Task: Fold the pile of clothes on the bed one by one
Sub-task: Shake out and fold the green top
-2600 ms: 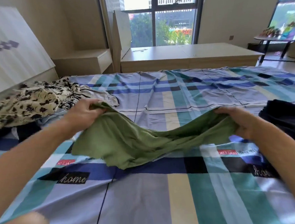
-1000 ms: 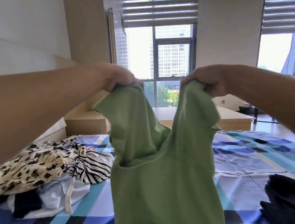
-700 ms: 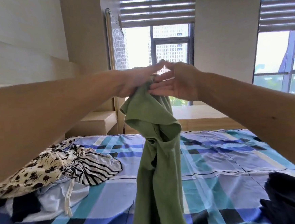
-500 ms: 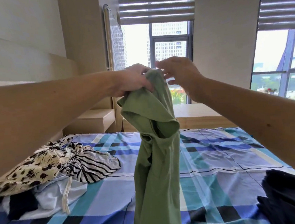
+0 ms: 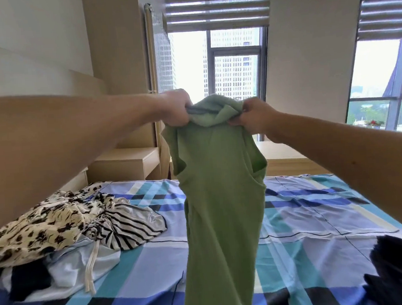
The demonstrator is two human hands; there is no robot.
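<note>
**Head view: green top held aloft, hazards before lay-down**

**State.** The green top (image 5: 221,211) hangs in the air above the bed (image 5: 308,216), in front of the person. Its lower end runs out of the bottom of the picture, so contact with the bed cannot be confirmed. The left hand (image 5: 177,111) grips the top edge with curled fingers. The right hand (image 5: 252,118) pinches the same edge just beside it. The cloth between the two hands is bunched into a hump.

**Hazard 1: trapped creases.** If the top is lowered with the hump in place, the bunched cloth will probably be pressed into the fold. Likely cause: hands too close together, edge not pulled taut.

**Hazard 2: skewed fold.** The two armholes hang at slightly different heights. Unequal grip points would likely give a crooked centre line.

**Hazard 3: slip.** The right hand holds by a pinch only. A shake could pull the edge free.

**Hazard 4: mixing.** The pile of clothes (image 5: 64,230) lies near on the left and dark clothes (image 5: 401,269) on the right. A lay-down off centre could overlap either.
</note>
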